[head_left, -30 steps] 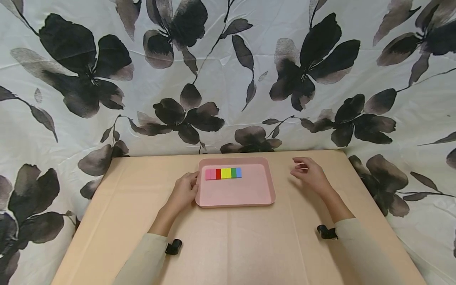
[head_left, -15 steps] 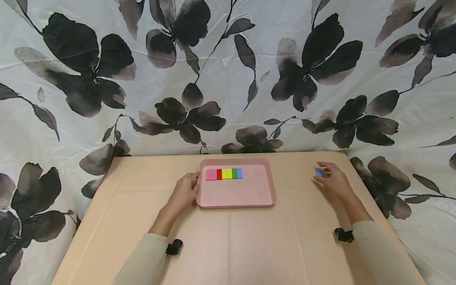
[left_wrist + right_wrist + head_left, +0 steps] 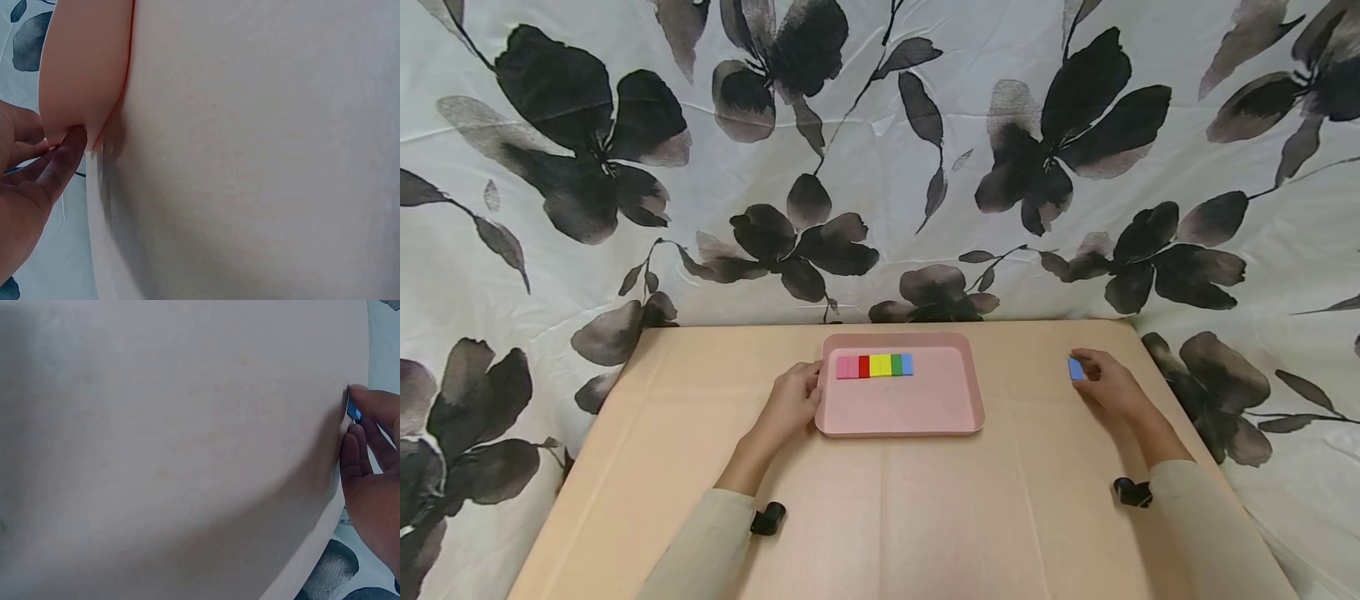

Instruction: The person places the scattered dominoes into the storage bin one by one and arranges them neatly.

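Note:
My left hand (image 3: 790,402) pinches the left rim of a pink rectangular tray (image 3: 898,422). Up close in the left wrist view, the thumb presses the outer wall of the tray (image 3: 84,69). Inside the tray lies a row of small tiles side by side: pink, red (image 3: 864,367), yellow, green and, at the right end, blue (image 3: 907,365). Toward the table's right side, my right hand (image 3: 1112,385) holds another blue tile (image 3: 1076,369) between thumb and fingers. The right wrist view shows only a bit of this blue tile (image 3: 354,411); the fingers hide the rest.
The tray stands near the back of a beige-covered table (image 3: 955,517). Behind the table hangs a white cloth (image 3: 895,208) with dark flowers. Each wrist carries a small black camera, such as the left wrist camera (image 3: 768,518).
My right hand has moved right, away from the tray, and now pinches a blue tile that came into view half a second ago. My left hand and the tray keep their places.

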Demonstrator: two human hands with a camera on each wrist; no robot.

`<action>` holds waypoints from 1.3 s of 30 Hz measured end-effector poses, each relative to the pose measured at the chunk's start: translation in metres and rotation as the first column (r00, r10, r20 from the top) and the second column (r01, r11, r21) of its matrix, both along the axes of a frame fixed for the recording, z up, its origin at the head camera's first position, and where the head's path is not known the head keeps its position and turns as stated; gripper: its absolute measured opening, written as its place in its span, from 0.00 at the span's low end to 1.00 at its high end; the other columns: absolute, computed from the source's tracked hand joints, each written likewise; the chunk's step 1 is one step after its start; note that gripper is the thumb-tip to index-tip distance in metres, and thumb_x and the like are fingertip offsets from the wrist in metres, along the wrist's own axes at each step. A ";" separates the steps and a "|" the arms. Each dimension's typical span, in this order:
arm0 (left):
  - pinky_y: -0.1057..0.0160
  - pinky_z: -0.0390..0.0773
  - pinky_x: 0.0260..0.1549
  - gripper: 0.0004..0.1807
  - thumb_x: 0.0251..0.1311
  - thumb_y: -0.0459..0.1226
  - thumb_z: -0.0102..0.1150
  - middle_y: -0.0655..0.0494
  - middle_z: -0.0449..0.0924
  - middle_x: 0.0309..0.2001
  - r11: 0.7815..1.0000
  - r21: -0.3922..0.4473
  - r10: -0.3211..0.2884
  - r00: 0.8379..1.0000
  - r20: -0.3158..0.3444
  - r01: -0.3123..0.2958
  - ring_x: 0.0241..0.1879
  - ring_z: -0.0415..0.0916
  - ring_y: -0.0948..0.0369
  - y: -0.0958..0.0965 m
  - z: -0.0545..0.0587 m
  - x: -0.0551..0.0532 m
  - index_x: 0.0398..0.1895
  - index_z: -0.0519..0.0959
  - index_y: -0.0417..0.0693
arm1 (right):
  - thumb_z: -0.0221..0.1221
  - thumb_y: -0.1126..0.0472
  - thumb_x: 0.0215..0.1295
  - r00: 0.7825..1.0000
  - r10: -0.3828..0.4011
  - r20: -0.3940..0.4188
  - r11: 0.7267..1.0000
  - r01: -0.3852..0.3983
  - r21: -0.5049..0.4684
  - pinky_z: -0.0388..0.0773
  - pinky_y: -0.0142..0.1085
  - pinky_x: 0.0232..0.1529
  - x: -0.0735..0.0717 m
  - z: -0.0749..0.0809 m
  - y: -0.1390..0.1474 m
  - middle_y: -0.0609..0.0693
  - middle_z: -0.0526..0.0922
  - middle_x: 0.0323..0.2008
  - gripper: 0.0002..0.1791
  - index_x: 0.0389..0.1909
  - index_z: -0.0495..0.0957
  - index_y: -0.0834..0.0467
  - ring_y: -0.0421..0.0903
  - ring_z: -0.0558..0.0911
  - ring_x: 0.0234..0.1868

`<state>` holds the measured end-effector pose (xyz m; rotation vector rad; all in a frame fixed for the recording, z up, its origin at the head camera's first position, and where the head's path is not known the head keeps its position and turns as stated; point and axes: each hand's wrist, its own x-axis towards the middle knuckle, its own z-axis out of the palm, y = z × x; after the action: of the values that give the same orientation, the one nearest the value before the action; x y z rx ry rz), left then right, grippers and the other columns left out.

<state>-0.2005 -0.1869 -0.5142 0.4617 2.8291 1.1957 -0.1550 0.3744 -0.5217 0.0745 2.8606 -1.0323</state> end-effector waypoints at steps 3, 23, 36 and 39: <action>0.56 0.82 0.43 0.26 0.63 0.26 0.60 0.39 0.83 0.51 1.000 -0.001 -0.008 1.000 -0.010 0.008 0.42 0.80 0.53 0.000 0.001 0.000 0.66 0.75 0.30 | 0.60 0.70 0.71 1.000 0.005 -0.006 1.000 -0.005 0.008 0.74 0.60 0.57 -0.001 -0.001 0.000 0.75 0.69 0.61 0.30 0.71 0.64 0.71 0.69 0.74 0.58; 0.59 0.82 0.40 0.26 0.63 0.26 0.60 0.40 0.83 0.52 1.000 0.020 -0.004 1.000 -0.006 0.004 0.41 0.81 0.54 0.004 0.005 -0.002 0.67 0.75 0.31 | 0.63 0.64 0.69 0.999 -0.053 -0.007 0.996 0.053 0.074 0.79 0.54 0.51 -0.001 0.000 0.001 0.72 0.78 0.52 0.29 0.66 0.68 0.74 0.65 0.78 0.51; 0.57 0.83 0.42 0.26 0.64 0.26 0.60 0.39 0.83 0.52 1.000 0.002 0.006 1.000 -0.012 -0.006 0.41 0.80 0.53 0.002 0.000 -0.002 0.67 0.75 0.31 | 0.66 0.64 0.68 0.999 -0.028 -0.042 0.999 0.029 0.019 0.75 0.26 0.40 -0.005 0.007 -0.023 0.68 0.74 0.52 0.31 0.67 0.70 0.72 0.61 0.79 0.51; 0.57 0.82 0.42 0.26 0.63 0.26 0.60 0.39 0.83 0.52 1.000 -0.005 0.009 1.000 -0.018 -0.009 0.41 0.78 0.54 0.002 -0.003 -0.002 0.66 0.76 0.31 | 0.67 0.65 0.67 0.998 -0.017 -0.055 1.000 0.018 0.014 0.76 0.25 0.40 -0.007 0.009 -0.032 0.67 0.74 0.51 0.30 0.66 0.71 0.72 0.60 0.80 0.50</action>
<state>-0.2023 -0.1852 -0.5167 0.4622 2.8519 1.1925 -0.1624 0.3421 -0.5129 0.0738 2.9217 -1.0333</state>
